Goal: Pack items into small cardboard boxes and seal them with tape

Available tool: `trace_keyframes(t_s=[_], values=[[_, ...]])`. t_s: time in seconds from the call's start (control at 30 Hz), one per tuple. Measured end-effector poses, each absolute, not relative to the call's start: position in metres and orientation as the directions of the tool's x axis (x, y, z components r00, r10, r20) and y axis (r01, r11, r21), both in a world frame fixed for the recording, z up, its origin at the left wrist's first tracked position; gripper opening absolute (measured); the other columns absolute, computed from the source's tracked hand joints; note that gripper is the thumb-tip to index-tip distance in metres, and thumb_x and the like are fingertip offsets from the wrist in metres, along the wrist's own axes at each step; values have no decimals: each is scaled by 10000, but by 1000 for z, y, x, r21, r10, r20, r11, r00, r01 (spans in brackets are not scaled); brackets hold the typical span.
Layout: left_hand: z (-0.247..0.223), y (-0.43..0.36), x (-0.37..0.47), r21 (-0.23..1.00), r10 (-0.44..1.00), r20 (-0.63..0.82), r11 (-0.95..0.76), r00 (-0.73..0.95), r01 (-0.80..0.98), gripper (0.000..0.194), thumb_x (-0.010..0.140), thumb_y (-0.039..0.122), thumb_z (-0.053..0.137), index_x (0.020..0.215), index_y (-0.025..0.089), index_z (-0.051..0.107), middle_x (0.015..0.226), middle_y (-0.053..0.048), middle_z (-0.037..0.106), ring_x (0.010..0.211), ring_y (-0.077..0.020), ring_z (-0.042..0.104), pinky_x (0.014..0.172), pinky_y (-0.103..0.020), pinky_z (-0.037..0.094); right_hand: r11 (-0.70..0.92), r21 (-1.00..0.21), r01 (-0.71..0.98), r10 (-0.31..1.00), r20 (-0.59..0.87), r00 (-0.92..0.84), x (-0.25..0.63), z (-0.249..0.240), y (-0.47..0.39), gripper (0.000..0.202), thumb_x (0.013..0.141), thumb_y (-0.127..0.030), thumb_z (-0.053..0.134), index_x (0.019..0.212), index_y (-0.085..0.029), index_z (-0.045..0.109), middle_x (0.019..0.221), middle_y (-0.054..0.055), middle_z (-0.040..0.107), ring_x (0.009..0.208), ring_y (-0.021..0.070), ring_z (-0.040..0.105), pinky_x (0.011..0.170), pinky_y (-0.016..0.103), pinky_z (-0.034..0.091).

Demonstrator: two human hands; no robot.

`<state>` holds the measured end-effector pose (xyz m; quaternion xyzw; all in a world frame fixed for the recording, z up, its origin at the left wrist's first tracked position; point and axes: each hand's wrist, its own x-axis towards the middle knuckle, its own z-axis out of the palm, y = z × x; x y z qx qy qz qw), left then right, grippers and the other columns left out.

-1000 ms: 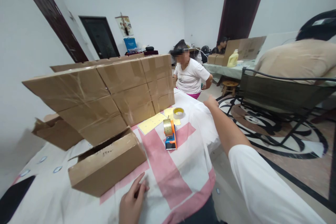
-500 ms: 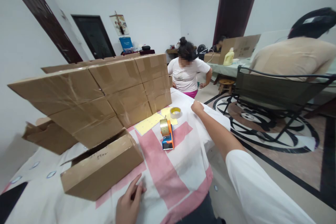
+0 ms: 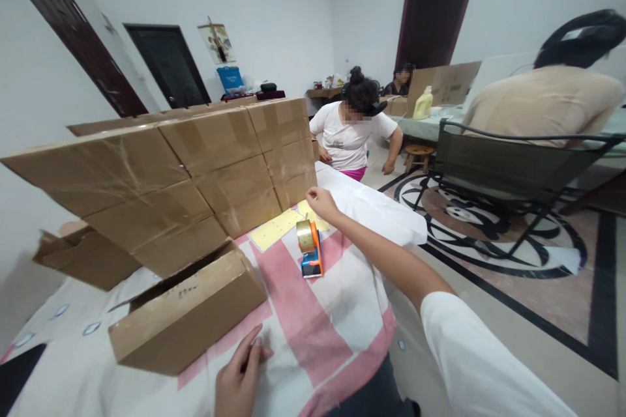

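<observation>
White short sleeve [image 3: 469,332], bare hands [image 3: 238,374], dark legwear [image 3: 372,391]

The right hand [image 3: 320,201] partly hides a yellow sheet [image 3: 304,208].

On the near side of the tape dispenser [image 3: 313,255], a hand could slide low across the pink-and-white tablecloth [image 3: 306,319] as far as the left hand [image 3: 238,368]. To the dispenser's left, the cardboard carton [image 3: 195,316] with its raised flap blocks a low sweep. Beyond and left of the dispenser, stacked taped cartons [image 3: 218,179] form a wall. The right hand [image 3: 320,202] occupies the space just beyond the dispenser, its forearm [image 3: 391,251] barring the right; the yellow sheets [image 3: 274,229] lie low.
</observation>
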<state>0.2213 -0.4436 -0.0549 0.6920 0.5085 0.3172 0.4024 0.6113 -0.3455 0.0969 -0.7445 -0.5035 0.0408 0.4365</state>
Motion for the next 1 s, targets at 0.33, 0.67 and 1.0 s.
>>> trace_keyframes(t_s=[0.33,0.67,1.0], values=[[-50,-444,219,949,988,1,-49,152,313,777,662,801,656,1100,167,755,753,-58,753,730,-217,669,644,-287,542,438,-515,737,830,547,-111,472,117,-404,112,873,-194,586,865,-194,697,766,-16,689,699,115,589,665,212,371],[-35,-452,217,993,993,-98,102,-60,61,880,562,797,737,1154,148,698,676,-13,684,467,-111,492,387,-221,390,459,-521,720,879,148,-453,422,76,-435,208,887,-345,591,898,-186,723,807,-13,713,682,112,562,619,215,355],[-50,-446,213,992,990,-128,127,-49,-25,850,526,754,788,1120,151,707,672,-29,704,549,-158,603,431,-219,459,370,-736,567,904,144,-403,411,34,-446,221,847,-312,656,963,-156,761,834,7,732,753,115,636,660,175,415]])
